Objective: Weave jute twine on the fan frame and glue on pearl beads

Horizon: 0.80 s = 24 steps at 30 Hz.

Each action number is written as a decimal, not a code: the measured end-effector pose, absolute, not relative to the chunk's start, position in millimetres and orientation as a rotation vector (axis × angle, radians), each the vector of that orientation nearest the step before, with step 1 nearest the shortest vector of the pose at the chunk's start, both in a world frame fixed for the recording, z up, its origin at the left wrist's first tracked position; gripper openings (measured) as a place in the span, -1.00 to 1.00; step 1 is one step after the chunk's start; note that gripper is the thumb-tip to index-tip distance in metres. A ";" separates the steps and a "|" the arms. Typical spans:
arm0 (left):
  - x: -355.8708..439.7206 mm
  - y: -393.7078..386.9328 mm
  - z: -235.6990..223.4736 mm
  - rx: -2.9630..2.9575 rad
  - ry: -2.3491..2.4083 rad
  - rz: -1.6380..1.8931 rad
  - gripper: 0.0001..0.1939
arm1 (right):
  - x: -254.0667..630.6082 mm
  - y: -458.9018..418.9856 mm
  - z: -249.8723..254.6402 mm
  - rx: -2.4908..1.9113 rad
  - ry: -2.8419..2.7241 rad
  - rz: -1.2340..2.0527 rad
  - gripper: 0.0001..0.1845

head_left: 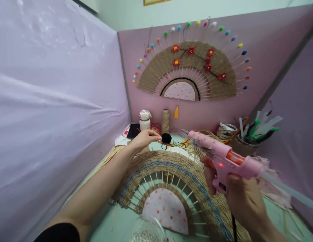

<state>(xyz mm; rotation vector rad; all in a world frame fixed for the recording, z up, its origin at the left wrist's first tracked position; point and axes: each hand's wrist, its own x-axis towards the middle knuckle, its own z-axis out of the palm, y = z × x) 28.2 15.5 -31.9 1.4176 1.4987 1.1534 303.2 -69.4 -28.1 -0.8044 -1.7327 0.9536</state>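
Observation:
My right hand [237, 191] is wrapped around the handle of a pink hot glue gun [222, 153]. A red light glows on its side, its nozzle points left, and a clear glue stick [289, 190] sticks out of the back. My left hand [145, 137] stretches forward over the table, its fingertips pinched together beside a black ball of yarn [166, 138]. What lies between those fingertips is too small to make out. Below both hands lies a woven half-round fan [153, 159] with a blue band, bare wooden sticks and a white, red-dotted centre [165, 208].
A finished-looking fan [156, 72] with red flowers hangs on the pink wall. Along the back stand a white-lidded jar [145, 121], a twine spool [165, 121] and a tool pot [244, 146]. A clear bowl of beads [147, 232] sits at the front edge.

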 end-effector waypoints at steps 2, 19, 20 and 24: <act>25.5 31.2 -34.7 1.562 1.517 0.982 -0.79 | 307.3 -68.4 -24.8 -0.749 -1.719 0.939 -0.37; 7.8 67.7 -52.6 1.785 1.612 0.388 -0.60 | 320.3 -65.8 -10.4 -0.767 -1.638 0.892 -0.48; 8.0 67.6 -52.4 1.787 1.608 0.391 -0.61 | 320.1 -65.9 -10.0 -0.770 -1.640 0.890 -0.50; 9.4 66.8 -51.5 1.799 1.594 0.409 -0.65 | 317.7 -65.9 -7.3 -0.807 -1.620 0.824 -0.52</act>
